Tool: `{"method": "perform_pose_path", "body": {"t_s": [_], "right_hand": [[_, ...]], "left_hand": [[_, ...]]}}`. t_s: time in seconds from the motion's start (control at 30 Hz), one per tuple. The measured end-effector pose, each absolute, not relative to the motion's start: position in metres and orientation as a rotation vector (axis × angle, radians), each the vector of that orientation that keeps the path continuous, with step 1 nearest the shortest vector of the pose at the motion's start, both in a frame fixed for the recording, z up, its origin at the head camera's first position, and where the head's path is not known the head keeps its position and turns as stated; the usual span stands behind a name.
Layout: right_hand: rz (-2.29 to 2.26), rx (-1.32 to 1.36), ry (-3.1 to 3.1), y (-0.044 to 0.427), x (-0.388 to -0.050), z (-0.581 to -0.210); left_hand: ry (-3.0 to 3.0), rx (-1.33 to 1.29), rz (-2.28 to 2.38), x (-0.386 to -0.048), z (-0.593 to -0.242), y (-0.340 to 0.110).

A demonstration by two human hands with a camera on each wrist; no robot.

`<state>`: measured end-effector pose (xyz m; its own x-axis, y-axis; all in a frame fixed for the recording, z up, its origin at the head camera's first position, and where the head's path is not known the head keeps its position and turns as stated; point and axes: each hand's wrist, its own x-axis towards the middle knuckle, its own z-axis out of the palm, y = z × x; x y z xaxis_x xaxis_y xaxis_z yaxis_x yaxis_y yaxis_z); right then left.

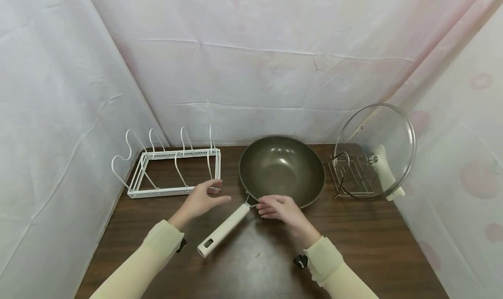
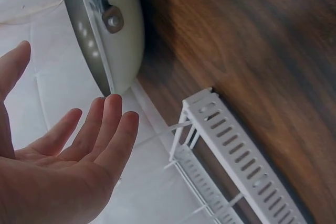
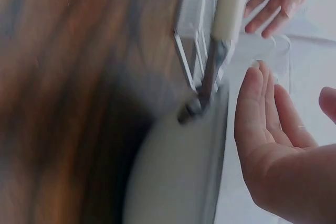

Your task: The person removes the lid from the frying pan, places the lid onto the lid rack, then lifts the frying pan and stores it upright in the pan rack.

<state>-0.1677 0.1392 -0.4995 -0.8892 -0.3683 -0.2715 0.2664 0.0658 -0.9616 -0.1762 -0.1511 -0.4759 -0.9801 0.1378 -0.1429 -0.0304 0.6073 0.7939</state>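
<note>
A dark wok-style pan (image 1: 280, 170) sits on the table, its cream handle (image 1: 224, 230) pointing toward the front left. My left hand (image 1: 200, 199) hovers between the white rack (image 1: 161, 192) and the handle, fingers spread and holding nothing. Over the pan's near rim, beside the handle's base, is my right hand (image 1: 284, 211), its fingers extended and gripping nothing. The left wrist view shows the left hand (image 2: 68, 166) with relaxed fingers near the pan's side (image 2: 123, 35). In the right wrist view, the right hand (image 3: 283, 150) is beside the pan's rim, palm empty.
At the right, a glass lid (image 1: 410, 137) with a cream handle (image 1: 385, 170) stands upright in a small wire stand (image 1: 355, 194). The white rack with curved dividers is at the back left. Pale curtains (image 1: 251, 72) enclose the wooden table (image 1: 373, 246) at the back and sides.
</note>
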Motion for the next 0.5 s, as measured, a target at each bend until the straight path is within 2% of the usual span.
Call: {"method": "perform_pose_path", "body": {"t_s": [0.2,0.5], "right_hand": [[-1.851,-0.033,1.741,0.12,-0.154,-0.514],[-1.884,0.206,1.574,0.089,-0.143,-0.532]], "left_hand": [[2.641,0.094,1.314,-0.168,-0.478,-0.158],[2.626,0.079,1.263,-0.157,-0.482,-0.165]]}}
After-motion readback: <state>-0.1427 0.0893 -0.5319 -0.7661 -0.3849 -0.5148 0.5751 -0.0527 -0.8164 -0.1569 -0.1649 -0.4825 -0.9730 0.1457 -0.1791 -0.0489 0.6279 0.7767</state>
